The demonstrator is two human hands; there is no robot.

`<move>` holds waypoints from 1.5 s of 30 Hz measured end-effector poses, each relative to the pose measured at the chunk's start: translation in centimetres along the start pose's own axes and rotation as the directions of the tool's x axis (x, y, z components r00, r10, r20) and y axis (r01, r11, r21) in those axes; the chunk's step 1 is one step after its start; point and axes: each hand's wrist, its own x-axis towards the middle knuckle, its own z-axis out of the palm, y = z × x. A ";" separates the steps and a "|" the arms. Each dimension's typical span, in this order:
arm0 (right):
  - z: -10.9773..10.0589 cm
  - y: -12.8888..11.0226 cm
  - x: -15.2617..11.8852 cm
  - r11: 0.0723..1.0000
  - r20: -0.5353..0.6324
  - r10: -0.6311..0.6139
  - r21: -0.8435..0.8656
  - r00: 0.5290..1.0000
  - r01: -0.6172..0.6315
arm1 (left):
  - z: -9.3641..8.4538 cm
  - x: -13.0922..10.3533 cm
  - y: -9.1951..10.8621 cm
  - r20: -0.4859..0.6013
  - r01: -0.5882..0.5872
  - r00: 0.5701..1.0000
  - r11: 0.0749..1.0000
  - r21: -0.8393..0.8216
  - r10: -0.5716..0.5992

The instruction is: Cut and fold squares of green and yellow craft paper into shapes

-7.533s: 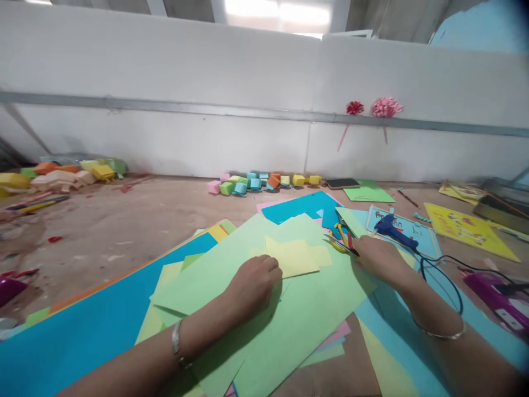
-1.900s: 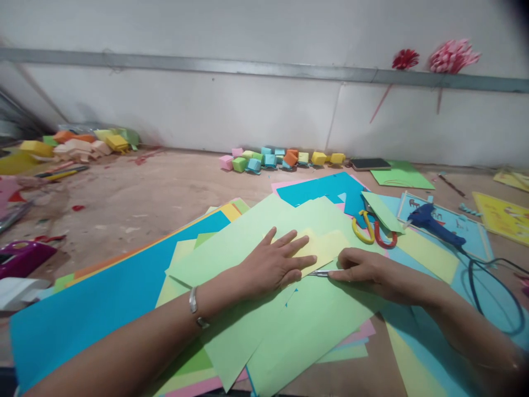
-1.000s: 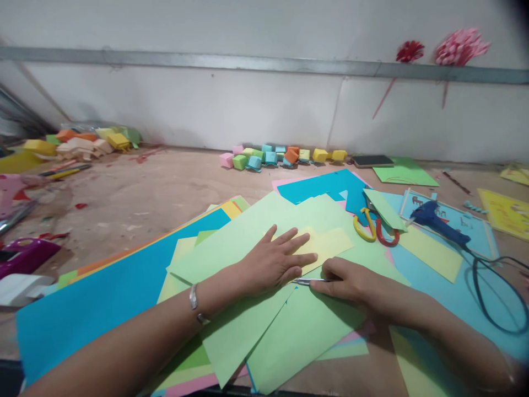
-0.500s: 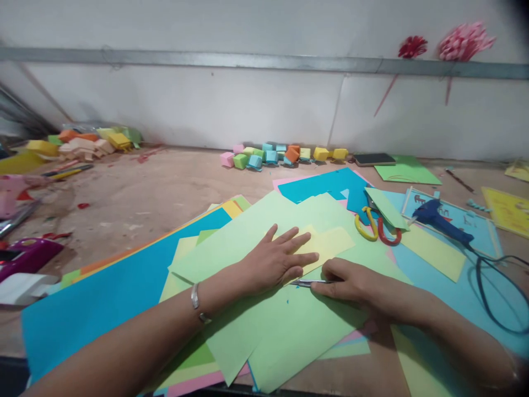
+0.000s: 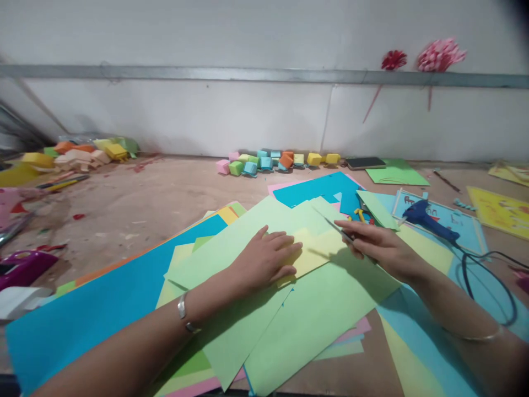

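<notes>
My left hand (image 5: 266, 258) lies flat, fingers spread, on a small pale yellow sheet (image 5: 318, 251) that rests on light green paper (image 5: 306, 325). To its right, my right hand (image 5: 372, 242) is raised over the sheets and grips a thin pointed metal tool (image 5: 328, 220), whose tip points up and to the left. The fingers cover the tool's other end. Under my right wrist lie blue and yellow papers. Red-and-yellow handled scissors (image 5: 360, 215) are partly hidden behind my right hand.
Small coloured paper cubes (image 5: 266, 162) line the wall. A blue glue gun (image 5: 430, 219) with a looping black cable lies at right, near a phone (image 5: 366, 163). A purple object (image 5: 28, 268) and a white block (image 5: 20, 302) stand at left.
My right hand has lifted the metal tool off the paper and moved it up and to the right. My left hand remains on the yellow sheet. The view has shifted slightly.
</notes>
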 end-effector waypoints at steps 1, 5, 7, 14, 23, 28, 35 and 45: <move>0.1 0.3 0.2 0.997 -0.084 0.073 0.024 0.994 -0.072 | -0.1 -0.1 0.0 -0.005 0.005 1.000 1.000 0.005 -0.005; 1.1 0.8 0.8 0.984 -0.129 0.167 -0.039 0.977 -0.173 | -0.4 -0.3 0.1 -0.039 0.030 0.999 1.000 0.002 -0.030; 1.5 0.8 1.0 0.975 -0.130 0.134 -0.159 0.982 -0.154 | -0.9 -0.3 0.1 -0.081 0.056 0.995 0.996 -0.069 -0.062; 1.6 1.1 1.0 0.925 -0.154 -0.004 -0.377 0.988 -0.055 | -5.2 -1.3 -2.7 -0.249 0.239 0.817 0.699 -0.674 -0.520; 1.5 2.4 1.2 0.967 -0.282 -0.002 -0.245 0.959 -0.070 | -6.5 -2.4 -8.1 -0.023 0.202 0.523 0.151 -0.968 -0.852; 0.6 1.7 1.0 0.993 -0.462 0.109 0.094 0.880 -0.073 | -6.1 -2.0 -7.1 0.144 0.273 0.658 0.056 -0.960 -0.740; 0.5 1.5 0.9 0.993 -0.465 0.091 0.113 0.881 -0.043 | -7.1 -3.6 -7.3 0.299 0.458 0.840 0.298 -0.837 -0.452; 0.6 1.4 0.9 0.973 -0.429 -0.063 -0.228 0.901 -0.041 | -2.0 -0.7 -2.0 -0.217 0.267 0.928 0.946 -0.183 -0.304</move>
